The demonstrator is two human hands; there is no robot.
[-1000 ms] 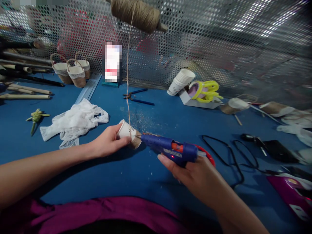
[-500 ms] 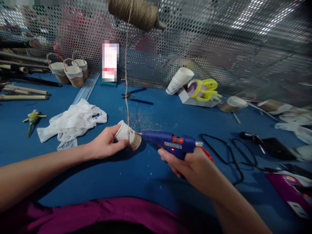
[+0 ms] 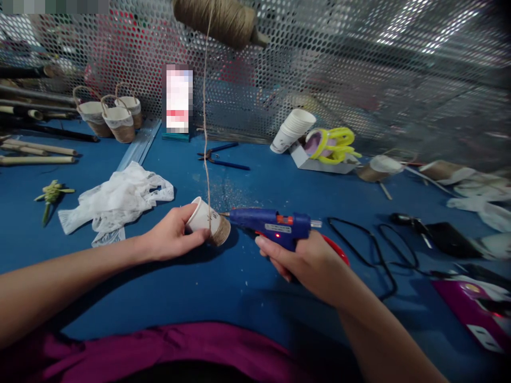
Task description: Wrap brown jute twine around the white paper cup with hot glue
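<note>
My left hand [image 3: 175,234] is closed around a tilted white paper cup [image 3: 200,217], its rim toward the upper left. Brown twine [image 3: 219,233] is wound round the cup's lower end, and a strand [image 3: 205,106] runs up from it to a large twine spool [image 3: 223,22]. My right hand [image 3: 295,260] grips a blue glue gun [image 3: 263,222] with a red light lit. The gun's nozzle points left and is at the cup's side near the twine; whether it touches cannot be told.
White lace [image 3: 120,199] lies left of the cup, three twine-wrapped cups [image 3: 120,125] behind it. Pliers [image 3: 227,164], stacked cups [image 3: 293,130] and a white box [image 3: 319,165] stand farther back. At right are a black cable [image 3: 375,244] and a purple power strip [image 3: 467,308].
The glue gun has tilted a little, its rear end moving up and left with my right hand. My left hand and the cup have hardly moved.
</note>
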